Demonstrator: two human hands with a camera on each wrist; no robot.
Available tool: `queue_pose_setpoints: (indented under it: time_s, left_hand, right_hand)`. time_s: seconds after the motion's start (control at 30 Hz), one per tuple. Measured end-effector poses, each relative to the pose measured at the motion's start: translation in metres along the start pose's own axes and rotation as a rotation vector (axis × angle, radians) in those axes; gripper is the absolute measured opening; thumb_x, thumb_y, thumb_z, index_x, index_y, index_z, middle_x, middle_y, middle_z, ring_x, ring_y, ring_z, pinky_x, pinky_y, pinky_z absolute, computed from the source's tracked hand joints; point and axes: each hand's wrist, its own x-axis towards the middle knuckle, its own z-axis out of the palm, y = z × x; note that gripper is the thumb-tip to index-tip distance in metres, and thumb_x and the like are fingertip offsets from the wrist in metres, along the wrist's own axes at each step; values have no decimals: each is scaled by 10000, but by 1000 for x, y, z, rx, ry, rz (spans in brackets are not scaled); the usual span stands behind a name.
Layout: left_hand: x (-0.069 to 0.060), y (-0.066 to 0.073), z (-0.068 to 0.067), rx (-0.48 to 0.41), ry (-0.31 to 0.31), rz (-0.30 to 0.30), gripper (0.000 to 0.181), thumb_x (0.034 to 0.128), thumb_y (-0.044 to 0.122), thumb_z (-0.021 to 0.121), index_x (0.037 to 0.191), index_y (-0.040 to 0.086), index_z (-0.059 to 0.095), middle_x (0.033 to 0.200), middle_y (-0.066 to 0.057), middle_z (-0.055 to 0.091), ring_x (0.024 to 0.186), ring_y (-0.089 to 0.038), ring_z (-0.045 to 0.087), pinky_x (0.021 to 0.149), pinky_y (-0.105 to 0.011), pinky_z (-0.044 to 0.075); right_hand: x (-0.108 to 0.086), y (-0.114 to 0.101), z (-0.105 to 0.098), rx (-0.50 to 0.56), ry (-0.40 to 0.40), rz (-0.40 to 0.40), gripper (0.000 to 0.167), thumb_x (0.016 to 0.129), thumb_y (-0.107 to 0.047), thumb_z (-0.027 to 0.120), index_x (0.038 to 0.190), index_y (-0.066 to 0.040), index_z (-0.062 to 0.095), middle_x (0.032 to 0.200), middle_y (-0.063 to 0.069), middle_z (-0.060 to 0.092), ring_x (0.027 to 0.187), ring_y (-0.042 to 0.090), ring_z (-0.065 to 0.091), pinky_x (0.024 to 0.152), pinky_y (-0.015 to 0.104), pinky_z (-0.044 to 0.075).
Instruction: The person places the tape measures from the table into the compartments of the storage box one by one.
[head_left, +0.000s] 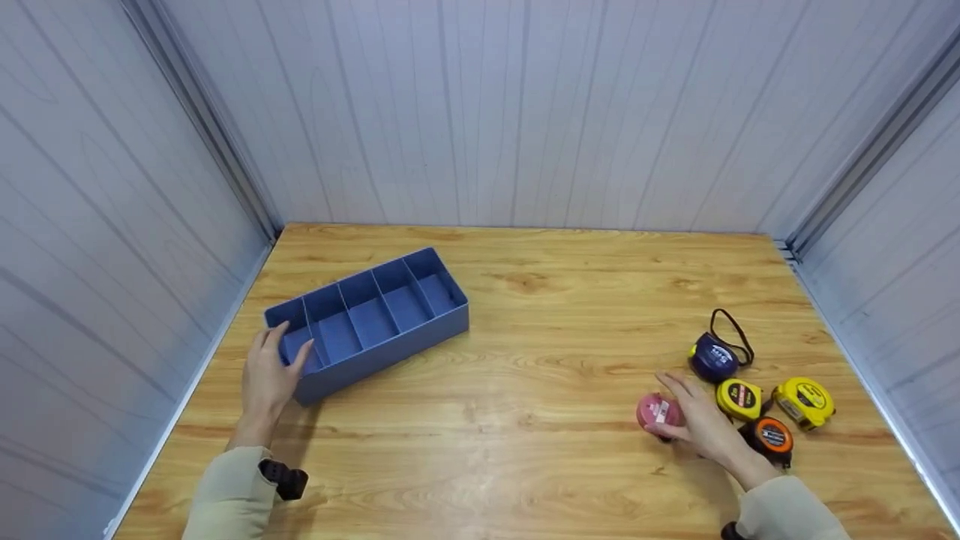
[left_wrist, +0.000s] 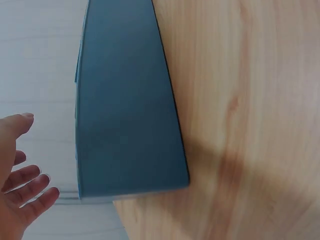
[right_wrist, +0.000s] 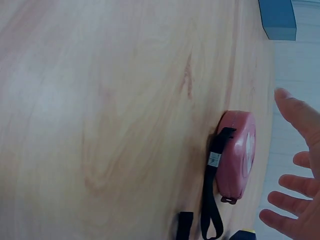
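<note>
One pink tape msr. (head_left: 655, 409) lies on the table (head_left: 487, 450), just L of & below R hand (head_left: 701, 424). In head view the thumb overlaps the tape's near edge; in R wrist view thumb & fingers are spread apart w/ a gap to the tape, so prob. no hold yet. Its black strap (right_wrist: 210, 175) loops off one side.

Progress, at a guess: v. early. Reach looks approx. done, grip & lift left; all 5 tapes are outside the blue box (head_left: 390, 352).

Rel. to pink tape: small yellow tape (head_left: 739, 399) right, past the hand; black-orange tape (head_left: 771, 441) right & nearer; navy tape (head_left: 714, 358) right & farther; big yellow tape (head_left: 804, 403) farthest right. Box is well left & farther; L hand (head_left: 268, 375), fingers apart, is at its L end, contact unclear.
</note>
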Motion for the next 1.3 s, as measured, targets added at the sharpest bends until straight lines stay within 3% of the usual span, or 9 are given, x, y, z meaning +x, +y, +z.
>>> queue_pose_setpoints:
  time_s: [0.33,0.5,0.7,1.03,1.3]
  left_hand:
    - [-6,-20,-1,-42,67,-90,456,791,159,654,1130,-115,519,989,-253,503,827,-354,502,705,-455,427]
    - [-11,-26,-3,-52,58,-172,470,813,178,629,1158,-114,500,999,-244,485,838,-347,477,703,-443,416]
    - [-15,-30,-3,-60,35,-268,506,832,221,604,1188,-110,463,1021,-241,468,860,-342,470,727,-437,411]
    - [-16,-35,0,-112,31,-359,518,845,241,581,1195,-117,449,965,-220,475,818,-331,527,683,-373,407]
    - [-17,-34,1,-162,3,-415,546,860,276,546,1222,-115,426,1023,-225,478,868,-318,539,672,-267,420]
  right_hand:
    - [-2,8,9,36,30,-20,778,655,-306,759,1270,37,428,1230,260,417,1088,433,418,853,563,380]
    - [-2,11,10,62,-18,30,776,662,-288,759,1285,19,414,1218,251,418,1071,423,434,832,560,400]
    - [-3,13,12,79,-27,33,763,657,-298,760,1268,22,434,1156,222,469,1025,388,478,823,535,418]
    - [-2,15,11,75,-59,56,704,689,-306,734,1236,41,457,1105,215,493,998,376,493,822,518,424]
    - [-2,15,13,42,-41,59,627,692,-276,736,1164,76,518,1060,200,526,952,344,516,792,478,445]
